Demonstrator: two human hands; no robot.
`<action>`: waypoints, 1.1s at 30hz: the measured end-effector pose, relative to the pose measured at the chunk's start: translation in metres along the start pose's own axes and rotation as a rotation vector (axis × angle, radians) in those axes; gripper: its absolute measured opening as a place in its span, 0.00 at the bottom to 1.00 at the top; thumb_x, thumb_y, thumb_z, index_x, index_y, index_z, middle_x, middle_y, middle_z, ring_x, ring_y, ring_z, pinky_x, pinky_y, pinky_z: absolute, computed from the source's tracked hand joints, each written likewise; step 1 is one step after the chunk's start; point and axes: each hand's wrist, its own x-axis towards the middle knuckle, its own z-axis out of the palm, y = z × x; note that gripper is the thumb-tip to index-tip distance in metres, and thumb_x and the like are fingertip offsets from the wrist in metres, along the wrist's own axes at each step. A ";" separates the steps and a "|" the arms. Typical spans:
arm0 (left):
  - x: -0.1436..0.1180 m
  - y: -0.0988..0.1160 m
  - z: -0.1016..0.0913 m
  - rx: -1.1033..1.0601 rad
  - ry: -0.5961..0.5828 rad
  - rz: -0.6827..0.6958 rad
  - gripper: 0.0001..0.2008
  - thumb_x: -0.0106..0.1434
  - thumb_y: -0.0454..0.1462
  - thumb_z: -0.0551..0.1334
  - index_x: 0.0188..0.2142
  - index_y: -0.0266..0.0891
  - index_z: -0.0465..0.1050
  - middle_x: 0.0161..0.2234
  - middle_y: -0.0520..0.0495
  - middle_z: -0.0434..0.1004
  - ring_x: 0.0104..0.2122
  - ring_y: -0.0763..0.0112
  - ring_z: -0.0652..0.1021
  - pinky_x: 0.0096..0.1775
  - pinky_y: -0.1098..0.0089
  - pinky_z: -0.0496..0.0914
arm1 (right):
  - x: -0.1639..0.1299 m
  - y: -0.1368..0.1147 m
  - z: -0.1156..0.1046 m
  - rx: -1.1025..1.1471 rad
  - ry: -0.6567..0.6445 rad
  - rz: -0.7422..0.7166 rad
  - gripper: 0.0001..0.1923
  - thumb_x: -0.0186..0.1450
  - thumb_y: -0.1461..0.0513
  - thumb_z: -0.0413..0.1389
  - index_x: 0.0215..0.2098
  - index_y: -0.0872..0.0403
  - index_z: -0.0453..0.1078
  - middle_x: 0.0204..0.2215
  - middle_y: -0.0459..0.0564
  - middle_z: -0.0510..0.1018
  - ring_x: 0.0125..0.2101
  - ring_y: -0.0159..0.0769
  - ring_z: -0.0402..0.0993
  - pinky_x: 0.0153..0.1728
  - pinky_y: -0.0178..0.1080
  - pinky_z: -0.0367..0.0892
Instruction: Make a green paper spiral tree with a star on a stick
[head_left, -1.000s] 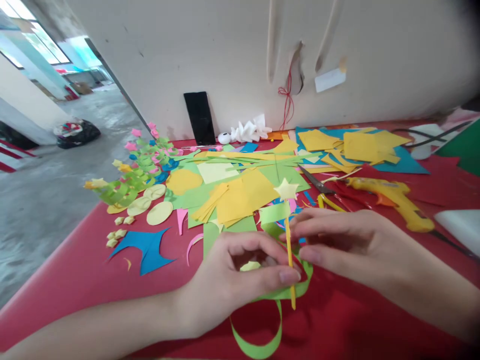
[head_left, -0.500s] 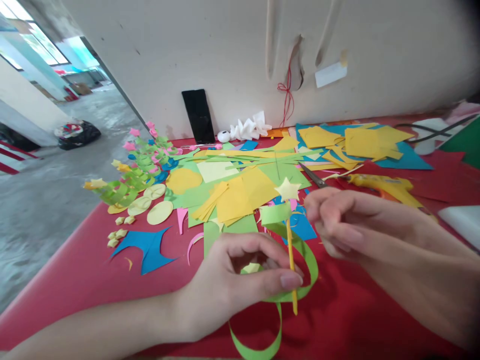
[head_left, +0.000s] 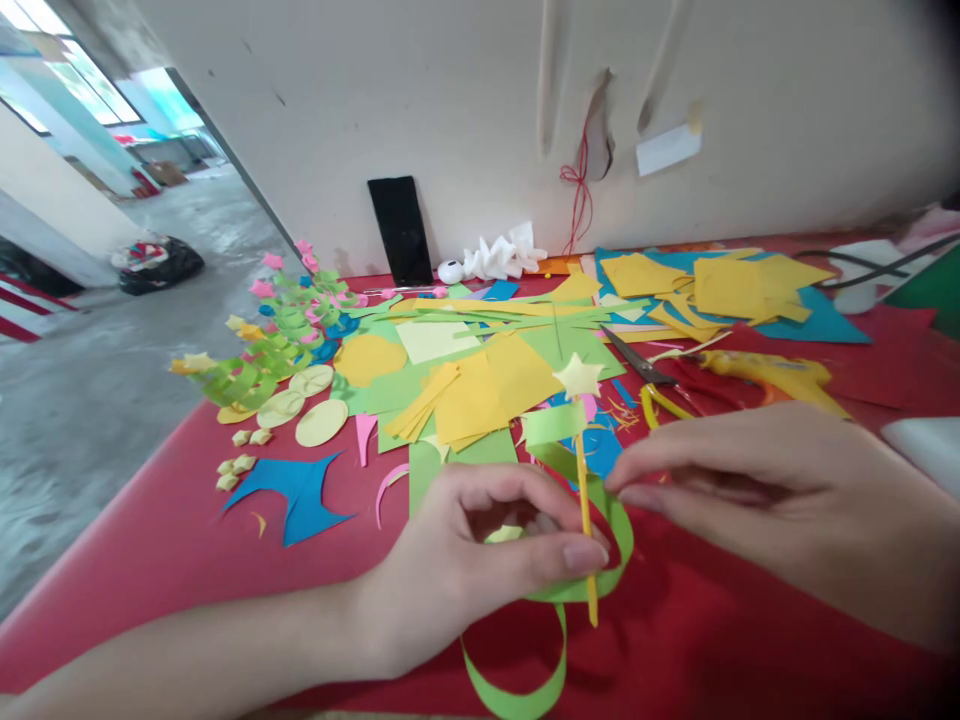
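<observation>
Yellow stick (head_left: 583,500): thin, upright with a slight tilt, pinched near its lower part between thumb and fingers of the left hand (head_left: 465,560); lower tip hangs just above the red surface (head_left: 150,560).
Pale yellow paper star (head_left: 577,376): fixed at the stick's top.
Green paper strip (head_left: 551,425): wound in a loose spiral down the stick, tail curling below; right hand (head_left: 757,490) fingertips touch the coil.
</observation>
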 end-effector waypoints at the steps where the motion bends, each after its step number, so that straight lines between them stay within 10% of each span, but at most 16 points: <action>1: 0.001 0.000 0.000 -0.001 0.000 -0.002 0.03 0.52 0.33 0.67 0.25 0.36 0.74 0.25 0.54 0.75 0.26 0.82 0.71 0.30 0.81 0.66 | 0.000 -0.001 -0.001 0.051 0.026 -0.005 0.05 0.59 0.58 0.57 0.26 0.46 0.71 0.17 0.40 0.67 0.18 0.26 0.59 0.18 0.28 0.57; 8: 0.001 0.000 0.000 -0.051 -0.002 -0.030 0.03 0.51 0.32 0.67 0.24 0.35 0.74 0.24 0.54 0.75 0.24 0.83 0.70 0.28 0.83 0.65 | -0.001 0.000 -0.008 0.684 -0.060 -0.001 0.05 0.64 0.56 0.52 0.31 0.44 0.68 0.33 0.42 0.73 0.23 0.27 0.65 0.24 0.30 0.66; 15: -0.001 0.000 0.001 -0.033 -0.004 -0.018 0.04 0.52 0.33 0.67 0.25 0.35 0.74 0.25 0.54 0.75 0.25 0.82 0.71 0.29 0.82 0.65 | -0.001 -0.005 0.008 0.392 -0.071 0.219 0.06 0.57 0.55 0.58 0.31 0.47 0.70 0.12 0.38 0.54 0.13 0.24 0.46 0.12 0.29 0.44; 18: -0.001 0.000 0.001 -0.025 -0.010 -0.019 0.03 0.52 0.33 0.67 0.25 0.35 0.74 0.25 0.54 0.75 0.26 0.82 0.71 0.30 0.81 0.65 | -0.001 -0.006 0.008 0.303 -0.089 0.226 0.06 0.57 0.56 0.58 0.25 0.48 0.73 0.12 0.41 0.59 0.15 0.26 0.54 0.14 0.30 0.51; 24: 0.000 0.001 0.002 -0.033 0.004 -0.039 0.04 0.51 0.33 0.67 0.24 0.35 0.74 0.24 0.53 0.75 0.25 0.81 0.71 0.29 0.81 0.65 | -0.003 -0.001 -0.009 0.672 -0.016 0.083 0.08 0.60 0.55 0.56 0.25 0.45 0.72 0.34 0.44 0.73 0.29 0.30 0.67 0.31 0.33 0.67; 27: 0.001 0.001 0.002 -0.037 0.005 -0.042 0.04 0.51 0.33 0.67 0.24 0.35 0.74 0.24 0.53 0.75 0.25 0.82 0.71 0.29 0.81 0.65 | -0.004 -0.003 -0.009 0.889 -0.161 0.224 0.08 0.64 0.55 0.51 0.28 0.45 0.67 0.24 0.42 0.73 0.21 0.27 0.64 0.26 0.32 0.65; 33: 0.000 0.000 0.002 -0.021 -0.002 -0.028 0.04 0.51 0.33 0.67 0.24 0.35 0.73 0.25 0.53 0.75 0.26 0.81 0.71 0.30 0.80 0.66 | -0.005 -0.005 0.010 0.422 -0.018 0.330 0.12 0.57 0.50 0.57 0.35 0.47 0.71 0.12 0.39 0.54 0.14 0.24 0.45 0.12 0.29 0.43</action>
